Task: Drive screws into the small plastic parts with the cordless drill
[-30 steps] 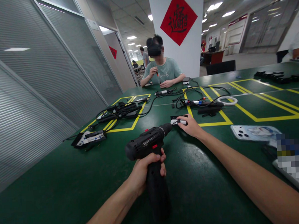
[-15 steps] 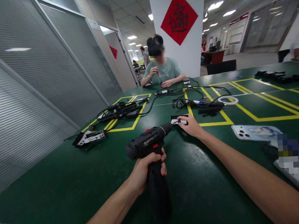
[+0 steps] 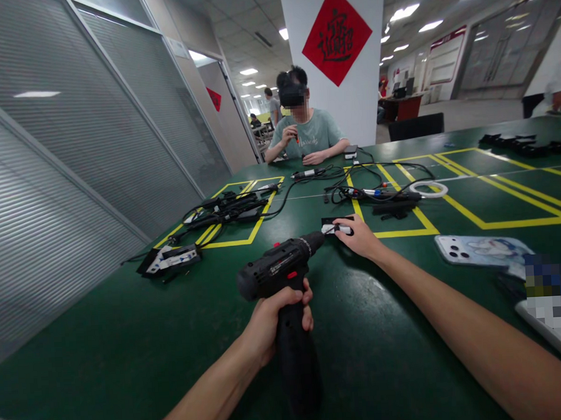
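My left hand (image 3: 277,315) grips the handle of a black cordless drill (image 3: 281,274) with red buttons, held upright over the green table (image 3: 127,343). The drill's nose points away from me and meets a small black and white part (image 3: 334,228) lying on the table. My right hand (image 3: 361,237) reaches forward and pins that part down with its fingers.
A phone (image 3: 480,249) in a patterned case lies at the right. Black cables, tools and a white ring (image 3: 427,188) lie among yellow floor-tape boxes farther back. A black and white gripper-like device (image 3: 168,258) rests at the left. Another person (image 3: 305,133) sits at the table's far end.
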Tool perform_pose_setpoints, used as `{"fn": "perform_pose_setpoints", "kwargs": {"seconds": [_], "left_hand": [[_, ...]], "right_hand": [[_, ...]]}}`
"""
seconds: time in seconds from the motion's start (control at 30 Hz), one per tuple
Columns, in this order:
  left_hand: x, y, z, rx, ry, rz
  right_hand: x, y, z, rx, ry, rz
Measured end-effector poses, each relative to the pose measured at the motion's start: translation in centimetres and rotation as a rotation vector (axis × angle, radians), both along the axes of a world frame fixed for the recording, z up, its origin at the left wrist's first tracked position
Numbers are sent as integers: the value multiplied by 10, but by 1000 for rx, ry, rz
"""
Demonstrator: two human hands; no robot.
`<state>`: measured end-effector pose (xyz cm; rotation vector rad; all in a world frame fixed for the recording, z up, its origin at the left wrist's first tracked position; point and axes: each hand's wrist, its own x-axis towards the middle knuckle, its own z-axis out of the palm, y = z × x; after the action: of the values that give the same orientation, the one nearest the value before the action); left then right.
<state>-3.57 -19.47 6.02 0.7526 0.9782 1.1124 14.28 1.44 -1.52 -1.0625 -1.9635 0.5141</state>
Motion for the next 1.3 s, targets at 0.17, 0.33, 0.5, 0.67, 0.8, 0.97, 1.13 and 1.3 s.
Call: {"fn": "perform_pose_setpoints", "kwargs": {"seconds": [0.17, 0.33, 0.5, 0.67, 0.8, 0.97, 1.13, 1.3], "left_hand": [[-2, 1, -2, 14, -32, -23], [-4, 0, -5, 7, -86, -30], [-2, -5, -1, 9, -66, -32], [-2, -9, 5, 18, 7, -58], [-3, -9, 4, 21, 32, -55], [-3, -7, 2, -3, 35, -44], [-3, -8, 1, -15, 38, -47], [-5, -7, 0, -28, 58, -53]], "right_hand": [[0, -1, 2, -12, 12, 0], [0, 0, 1, -11, 26, 5], [-1, 1, 2, -6, 24, 8], [0, 1, 2, -10, 17, 9], [0, 1, 1, -22, 11, 14], [0, 1, 2, -28, 19, -2], [0, 1, 3, -24, 23, -2], [0, -1, 5, -18, 28, 4]]}}
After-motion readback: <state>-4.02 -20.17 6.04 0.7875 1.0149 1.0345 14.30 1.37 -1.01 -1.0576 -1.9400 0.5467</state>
